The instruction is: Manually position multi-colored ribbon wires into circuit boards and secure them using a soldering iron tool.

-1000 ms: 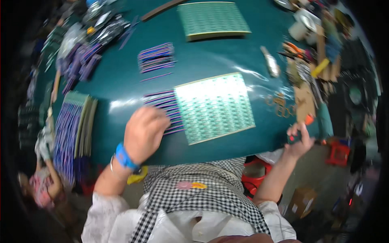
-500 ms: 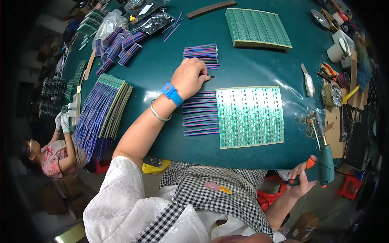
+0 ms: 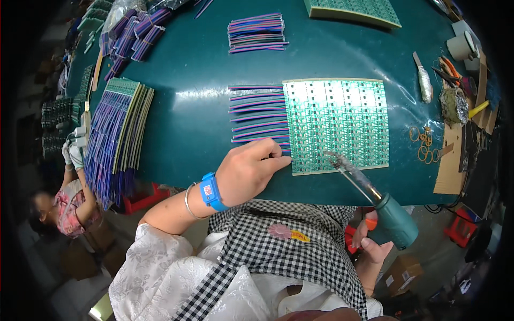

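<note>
A green circuit board panel [image 3: 337,128] lies flat in front of me. Several thin blue, purple and red wires [image 3: 258,109] run out from its left edge. At the lower end of that edge my left hand [image 3: 251,167] pinches a wire, mostly hidden by the fingers, against the panel. My right hand [image 3: 369,238] is wrapped round a green soldering gun [image 3: 396,222], whose metal tip is over the panel's lower middle. Beyond the panel sits a loose pile of cut wires [image 3: 257,33].
At the left stand stacked panels with wires attached [image 3: 115,136]; tied wire bundles [image 3: 131,37] lie behind them. Another panel stack [image 3: 353,10] is at the far edge. Rubber bands [image 3: 425,147], a wrapped blade [image 3: 424,83] and a mug [image 3: 462,47] are at right. A gloved co-worker [image 3: 69,206] works at left.
My left hand has come from the wire pile to the panel's lower left edge. The soldering gun has swung left, its tip now over the panel. The view has shifted.
</note>
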A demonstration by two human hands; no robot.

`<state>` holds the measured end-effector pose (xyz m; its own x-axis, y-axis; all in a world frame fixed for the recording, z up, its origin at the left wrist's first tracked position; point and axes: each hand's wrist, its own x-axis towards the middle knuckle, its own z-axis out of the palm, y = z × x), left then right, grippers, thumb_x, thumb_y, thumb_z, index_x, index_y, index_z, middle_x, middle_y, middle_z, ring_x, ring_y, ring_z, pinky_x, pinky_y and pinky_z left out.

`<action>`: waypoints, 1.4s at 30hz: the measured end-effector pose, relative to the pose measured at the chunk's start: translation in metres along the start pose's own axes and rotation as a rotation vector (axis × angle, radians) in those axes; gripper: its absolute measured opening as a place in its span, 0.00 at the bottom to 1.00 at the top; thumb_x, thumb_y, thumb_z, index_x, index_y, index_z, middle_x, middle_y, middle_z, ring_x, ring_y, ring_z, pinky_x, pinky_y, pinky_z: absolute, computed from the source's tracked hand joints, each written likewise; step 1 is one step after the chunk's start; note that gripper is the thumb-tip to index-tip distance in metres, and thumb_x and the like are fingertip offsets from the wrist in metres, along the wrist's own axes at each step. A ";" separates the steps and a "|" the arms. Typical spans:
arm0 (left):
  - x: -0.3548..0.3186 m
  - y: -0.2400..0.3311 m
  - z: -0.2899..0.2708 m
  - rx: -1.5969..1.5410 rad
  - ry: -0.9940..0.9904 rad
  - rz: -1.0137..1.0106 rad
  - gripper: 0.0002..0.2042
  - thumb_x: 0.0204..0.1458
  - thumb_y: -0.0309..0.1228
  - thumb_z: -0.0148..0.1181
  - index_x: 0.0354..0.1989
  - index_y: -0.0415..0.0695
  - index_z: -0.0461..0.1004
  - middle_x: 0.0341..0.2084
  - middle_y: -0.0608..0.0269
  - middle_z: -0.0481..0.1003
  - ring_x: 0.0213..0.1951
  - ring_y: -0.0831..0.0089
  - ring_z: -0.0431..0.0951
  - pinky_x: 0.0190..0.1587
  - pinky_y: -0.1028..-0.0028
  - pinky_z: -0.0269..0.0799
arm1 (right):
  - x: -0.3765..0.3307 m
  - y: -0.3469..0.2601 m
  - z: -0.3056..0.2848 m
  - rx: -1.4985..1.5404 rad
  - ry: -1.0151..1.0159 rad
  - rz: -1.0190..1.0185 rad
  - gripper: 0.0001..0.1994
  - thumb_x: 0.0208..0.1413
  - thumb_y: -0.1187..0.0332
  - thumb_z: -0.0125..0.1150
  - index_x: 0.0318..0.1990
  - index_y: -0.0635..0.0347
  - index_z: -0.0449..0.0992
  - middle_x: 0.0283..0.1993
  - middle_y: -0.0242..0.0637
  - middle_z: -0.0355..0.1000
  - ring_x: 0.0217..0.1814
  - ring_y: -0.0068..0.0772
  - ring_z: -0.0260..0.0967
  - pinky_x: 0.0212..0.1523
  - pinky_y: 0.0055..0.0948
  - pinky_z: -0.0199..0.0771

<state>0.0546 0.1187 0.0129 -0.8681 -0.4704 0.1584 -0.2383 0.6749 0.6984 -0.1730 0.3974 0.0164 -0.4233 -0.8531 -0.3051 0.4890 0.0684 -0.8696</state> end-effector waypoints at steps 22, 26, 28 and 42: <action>-0.014 -0.017 0.021 0.079 0.156 0.127 0.18 0.38 0.16 0.67 0.42 0.39 0.82 0.34 0.59 0.76 0.33 0.63 0.80 0.30 0.68 0.78 | -0.010 0.030 0.004 -0.160 -0.059 0.202 0.25 0.46 0.81 0.64 0.55 0.72 0.70 0.32 0.37 0.70 0.30 0.28 0.67 0.33 0.29 0.69; -0.015 -0.018 0.021 0.087 0.144 0.128 0.18 0.38 0.17 0.67 0.42 0.38 0.81 0.34 0.59 0.76 0.32 0.63 0.80 0.30 0.68 0.77 | -0.008 0.031 0.007 -0.229 -0.060 0.205 0.22 0.46 0.80 0.63 0.52 0.71 0.70 0.30 0.37 0.70 0.29 0.28 0.66 0.33 0.29 0.69; -0.015 -0.018 0.021 0.093 0.151 0.138 0.18 0.38 0.17 0.66 0.42 0.38 0.81 0.34 0.59 0.76 0.32 0.63 0.80 0.29 0.68 0.77 | -0.007 0.032 0.005 -0.251 -0.076 0.179 0.22 0.46 0.78 0.65 0.51 0.70 0.69 0.30 0.38 0.69 0.27 0.29 0.66 0.30 0.30 0.70; -0.015 -0.019 0.020 0.105 0.137 0.153 0.17 0.39 0.19 0.66 0.42 0.39 0.81 0.35 0.59 0.76 0.32 0.64 0.79 0.29 0.68 0.77 | -0.007 0.019 0.018 -0.138 -0.004 0.218 0.24 0.46 0.78 0.67 0.53 0.68 0.70 0.32 0.38 0.70 0.31 0.31 0.69 0.33 0.29 0.72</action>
<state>0.0633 0.1240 -0.0165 -0.8321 -0.4262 0.3548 -0.1589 0.7962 0.5838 -0.1473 0.3953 0.0090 -0.3160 -0.8126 -0.4898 0.4598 0.3204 -0.8282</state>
